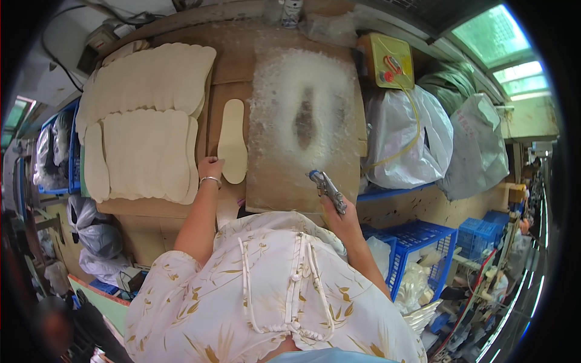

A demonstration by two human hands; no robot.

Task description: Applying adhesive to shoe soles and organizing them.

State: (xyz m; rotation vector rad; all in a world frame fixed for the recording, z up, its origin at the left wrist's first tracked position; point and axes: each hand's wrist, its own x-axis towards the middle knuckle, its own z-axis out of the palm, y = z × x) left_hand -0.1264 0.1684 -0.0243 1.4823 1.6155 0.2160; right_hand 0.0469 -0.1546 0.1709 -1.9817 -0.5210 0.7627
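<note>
My left hand [211, 167] is at the lower left edge of a cream insole [233, 142], its fingers closed on that edge near the heel. The insole lies flat on brown cardboard. A metal spray gun [327, 187] with a blue nozzle is gripped in my right hand [342, 218], and its nozzle points up and left over the near part of a cardboard sheet [290, 187]. White residue coats much of this sheet, around a darker insole-shaped patch [304, 121]. Overlapping rows of cream insoles [145, 154] lie to the left.
A yellow square can [387, 54] stands at the far right, with a yellow hose [417, 121] curving down from it. Full plastic bags [408, 142] sit beside the sheet. Blue crates [423, 236] stand at the lower right. A spray can [292, 13] is at the far edge.
</note>
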